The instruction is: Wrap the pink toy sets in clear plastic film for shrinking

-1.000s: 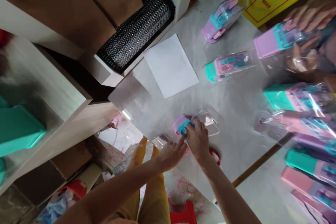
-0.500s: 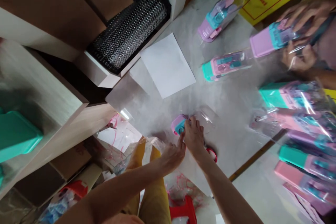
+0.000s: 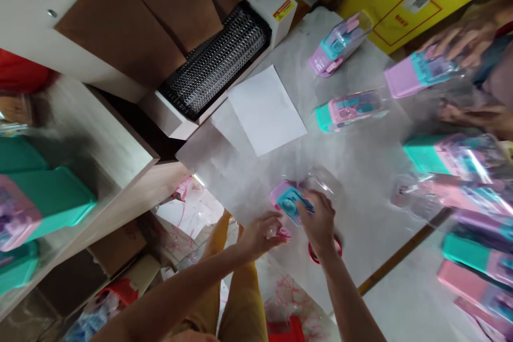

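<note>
My left hand [image 3: 260, 234] is closed in a pinch on a small pink piece [image 3: 284, 234], partly hidden by the fingers, just above the table's near edge. My right hand [image 3: 319, 219] grips the right end of a purple case with blue plastic parts [image 3: 289, 202], which lies on the grey table. Behind that hand lies a clear plastic cover [image 3: 323, 184]. A red ring-shaped thing [image 3: 337, 246], partly covered by my right wrist, rests on the tabletop.
A white sheet [image 3: 266, 112] lies before a heater with a metal grille [image 3: 218, 59]. Packed purple [image 3: 320, 64] and green cases [image 3: 324, 118] stand farther back. At right, another person's hands [image 3: 476, 43] hold a purple case [image 3: 403, 76]. Green boxes [image 3: 60, 197] sit on the left shelf.
My left hand has drawn away from the case towards me, now with the pink piece. My right hand has shifted to the case's right end. The whole view has moved slightly.
</note>
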`<state>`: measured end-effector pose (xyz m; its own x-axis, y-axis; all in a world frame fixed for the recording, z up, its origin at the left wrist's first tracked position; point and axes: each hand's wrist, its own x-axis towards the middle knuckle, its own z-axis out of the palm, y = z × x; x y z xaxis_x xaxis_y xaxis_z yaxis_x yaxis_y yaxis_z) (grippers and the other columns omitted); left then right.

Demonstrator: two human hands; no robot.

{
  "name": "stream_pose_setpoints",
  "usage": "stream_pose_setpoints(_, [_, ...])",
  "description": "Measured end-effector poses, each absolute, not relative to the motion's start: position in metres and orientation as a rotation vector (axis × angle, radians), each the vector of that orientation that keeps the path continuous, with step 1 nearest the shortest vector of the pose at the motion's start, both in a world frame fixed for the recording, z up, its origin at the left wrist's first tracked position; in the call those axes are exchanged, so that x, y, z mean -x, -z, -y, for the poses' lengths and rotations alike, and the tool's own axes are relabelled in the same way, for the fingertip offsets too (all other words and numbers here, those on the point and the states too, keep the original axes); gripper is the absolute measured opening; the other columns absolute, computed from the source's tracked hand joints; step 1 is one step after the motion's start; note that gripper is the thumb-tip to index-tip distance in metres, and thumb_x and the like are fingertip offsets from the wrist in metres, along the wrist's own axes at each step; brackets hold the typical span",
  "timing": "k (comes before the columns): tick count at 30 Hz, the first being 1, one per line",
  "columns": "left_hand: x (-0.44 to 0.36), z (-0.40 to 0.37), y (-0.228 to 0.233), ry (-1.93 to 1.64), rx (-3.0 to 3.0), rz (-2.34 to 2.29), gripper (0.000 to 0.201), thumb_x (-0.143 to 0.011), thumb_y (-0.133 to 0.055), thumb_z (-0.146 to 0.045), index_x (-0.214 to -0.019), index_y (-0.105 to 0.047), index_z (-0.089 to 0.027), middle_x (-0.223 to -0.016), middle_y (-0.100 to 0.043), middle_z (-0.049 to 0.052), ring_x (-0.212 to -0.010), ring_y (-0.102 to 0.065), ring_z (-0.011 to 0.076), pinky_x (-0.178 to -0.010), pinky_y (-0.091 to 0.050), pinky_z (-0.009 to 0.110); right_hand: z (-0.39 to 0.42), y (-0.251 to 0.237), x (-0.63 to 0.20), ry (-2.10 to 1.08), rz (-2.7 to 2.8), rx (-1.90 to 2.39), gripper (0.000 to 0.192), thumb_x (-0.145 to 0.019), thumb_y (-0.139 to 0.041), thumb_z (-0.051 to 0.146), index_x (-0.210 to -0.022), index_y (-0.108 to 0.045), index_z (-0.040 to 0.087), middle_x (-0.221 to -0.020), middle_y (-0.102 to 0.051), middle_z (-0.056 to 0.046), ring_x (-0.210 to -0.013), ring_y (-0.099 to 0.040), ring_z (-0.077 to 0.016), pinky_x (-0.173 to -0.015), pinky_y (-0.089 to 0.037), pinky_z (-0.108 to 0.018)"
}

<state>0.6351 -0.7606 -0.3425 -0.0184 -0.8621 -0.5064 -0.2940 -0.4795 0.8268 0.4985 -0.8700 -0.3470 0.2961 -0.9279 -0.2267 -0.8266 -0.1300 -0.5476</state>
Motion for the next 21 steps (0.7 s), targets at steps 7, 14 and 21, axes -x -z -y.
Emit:
stream_pose_setpoints(7, [-0.632,0.773,0.331,1.858,-1.549,0.162,0.049,-0.056,-0.073,-0.057,-0.075,-0.058,-0.014,-0.061,-0.054,-0.005,-0.037,-0.037,0.0024,-0.034,-0.029,0.017,0.810,0.311,-0.488,0.340,-1.495,1.301,0.029,-0.078,-0.057,0.039,-0.100,-0.061,0.020,-0.093,-0.065,-0.006,-0.077,-0.059,-0.0168,-0.066,-0.048,-0.029])
stream_pose_setpoints(14, [-0.612,0.778,0.328,2.074,-1.299,0.202,0.048,-0.062,-0.067,-0.056,-0.078,-0.063,-0.011,-0.059,-0.055,-0.004,-0.034,-0.037,0.0024,-0.030,-0.027,0.017,0.796,0.311,-0.487,0.596,-1.638,1.043,0.019,-0.072,-0.066,0.036,-0.078,-0.061,0.019,-0.074,-0.060,0.000,-0.066,-0.055,-0.0125,-0.060,-0.047,-0.025])
stream_pose_setpoints(21, [-0.588,0.785,0.338,2.027,-1.383,0.313,0.034,-0.070,-0.060,-0.045,-0.081,-0.061,-0.013,-0.058,-0.055,-0.003,-0.045,-0.047,0.0073,-0.038,-0.032,0.017,0.796,0.317,-0.474,0.392,-1.634,0.530,0.032,-0.074,-0.057,0.051,-0.085,-0.062,0.021,-0.070,-0.060,-0.001,-0.053,-0.049,-0.0120,-0.043,-0.039,-0.024])
